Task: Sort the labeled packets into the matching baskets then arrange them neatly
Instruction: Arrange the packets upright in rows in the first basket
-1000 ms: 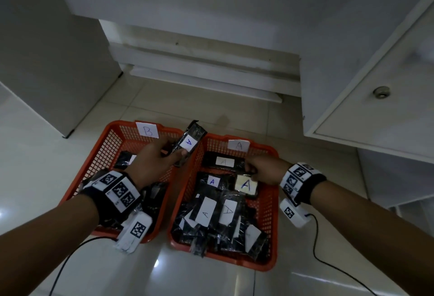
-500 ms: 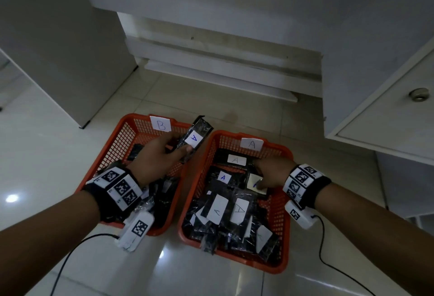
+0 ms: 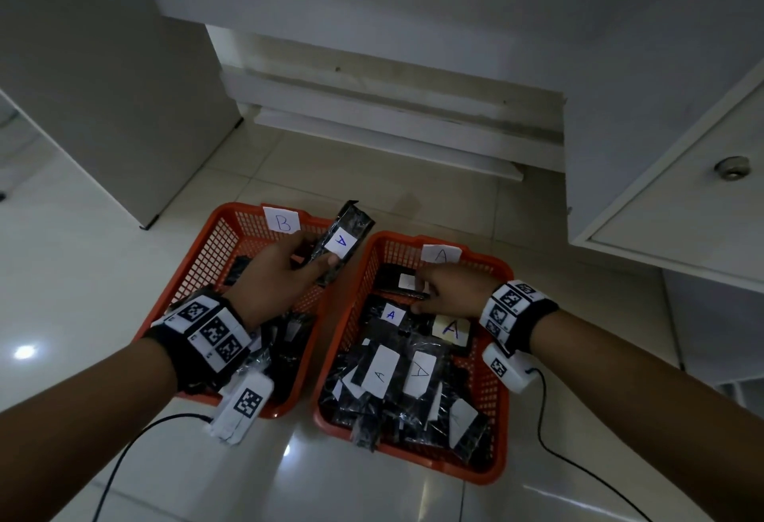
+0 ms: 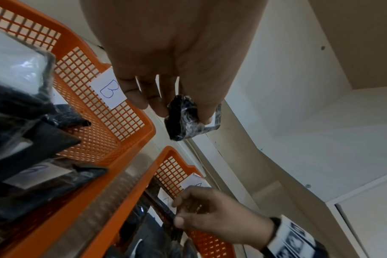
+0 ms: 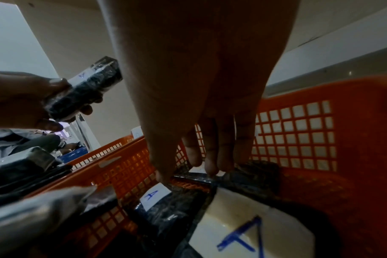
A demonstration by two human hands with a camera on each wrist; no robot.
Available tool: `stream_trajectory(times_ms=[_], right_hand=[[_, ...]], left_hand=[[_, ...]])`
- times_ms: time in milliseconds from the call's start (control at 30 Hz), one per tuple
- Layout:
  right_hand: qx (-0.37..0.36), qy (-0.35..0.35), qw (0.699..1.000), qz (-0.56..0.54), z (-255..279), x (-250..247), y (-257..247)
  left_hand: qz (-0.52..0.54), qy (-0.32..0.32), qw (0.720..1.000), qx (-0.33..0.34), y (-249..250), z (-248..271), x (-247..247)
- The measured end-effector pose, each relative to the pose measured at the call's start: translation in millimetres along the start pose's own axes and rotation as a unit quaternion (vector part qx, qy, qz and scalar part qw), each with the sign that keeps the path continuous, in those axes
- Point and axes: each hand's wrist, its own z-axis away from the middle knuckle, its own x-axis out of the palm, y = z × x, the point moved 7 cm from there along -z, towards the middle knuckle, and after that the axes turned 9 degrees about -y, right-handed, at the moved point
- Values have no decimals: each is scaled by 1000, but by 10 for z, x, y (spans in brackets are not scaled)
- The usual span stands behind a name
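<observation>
Dim room; a lamp glares off the glossy floor [image 3: 25, 352] at my near left. My wrist views blur and bend at the edges.

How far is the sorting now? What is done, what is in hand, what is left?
Done: many A-labeled packets already lie in the basket marked A.

In hand: the left hand holds a packet labeled A above the basket marked B, not yet dropped in A. The right hand touches packets at the far end of basket A.

Left: place that packet, then tidy; the A pile lies crooked and overlapping. Labels in basket B are mostly hidden.
</observation>
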Motion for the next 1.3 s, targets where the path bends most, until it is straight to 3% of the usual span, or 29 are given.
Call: stream_trajectory(times_ms=[267,667,800,967,1100,1300], right_hand=[[10,-55,998,29,-387,177,-103],[21,-15,999,26,-370,99,-51],[36,34,997,67,-109,-163,63],[82,-28,986,143,289,-115,378],[78,-67,991,88,317,195,431],[64,15,996,55,303,351,434]], left_hand=[[19,4,1000,-7,-165,90,-126],[19,15,1000,-20,-171,264,-169],[3,11,1000,-6,-124,195,-143],[19,-14,1000,9,-66,183,-64],[26,-21,999,10,21,232,45],[14,-31,999,2,114,161,125]])
